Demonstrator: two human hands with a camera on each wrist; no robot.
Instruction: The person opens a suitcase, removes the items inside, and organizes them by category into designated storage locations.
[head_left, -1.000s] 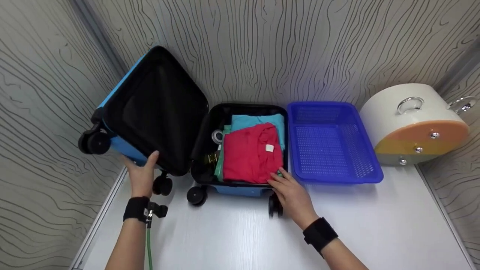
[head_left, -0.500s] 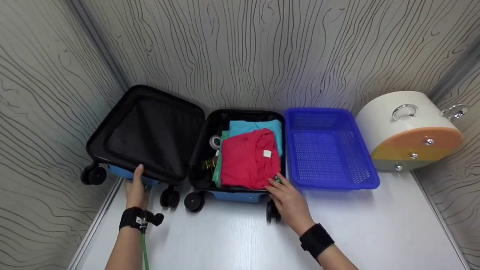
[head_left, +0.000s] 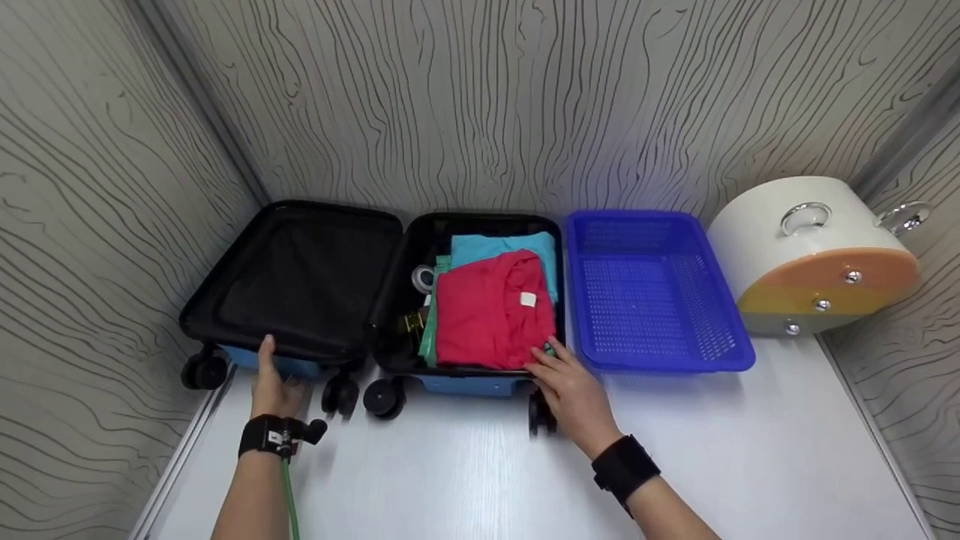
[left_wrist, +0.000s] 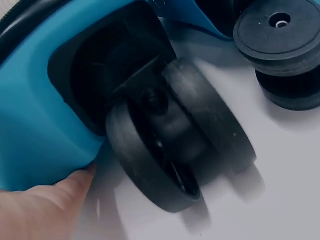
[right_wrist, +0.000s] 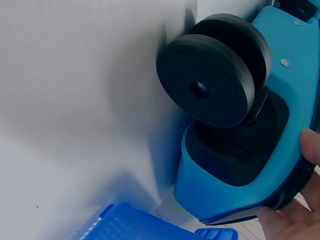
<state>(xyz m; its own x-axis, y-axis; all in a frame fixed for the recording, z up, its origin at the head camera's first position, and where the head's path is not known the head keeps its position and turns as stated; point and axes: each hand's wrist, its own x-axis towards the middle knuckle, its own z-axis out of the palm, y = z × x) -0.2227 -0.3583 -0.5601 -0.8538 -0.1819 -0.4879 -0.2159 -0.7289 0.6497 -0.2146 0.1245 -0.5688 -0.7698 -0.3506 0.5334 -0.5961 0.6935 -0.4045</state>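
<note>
A blue suitcase with a black lining lies spread open, its lid half [head_left: 300, 281] on the left and its packed half [head_left: 390, 349] in the middle. My left hand [head_left: 276, 386] holds the lid's near edge, thumb up at the rim and fingers beneath the blue shell [left_wrist: 35, 125]. At the packed half's near right corner, my right hand [head_left: 574, 394] grips the rim, with the thumb on the blue outside [right_wrist: 295, 105]. Inside lie a folded red shirt [head_left: 480, 315] with a white tag, light blue cloth [head_left: 499, 244] and a round grey-white item [head_left: 422, 278].
A blue perforated basket [head_left: 667, 360] stands right of the suitcase. Farther right is a white rounded drawer box [head_left: 787, 217] with coloured front bands and metal handles. Black caster wheels [head_left: 385, 397] stick out along the suitcase's near side. Patterned walls [head_left: 480, 105] enclose the white table [head_left: 480, 465].
The lid half has swung down to the left from a raised tilt to lying nearly flat, my left hand lowering with it. My right hand has stayed at the packed half's corner.
</note>
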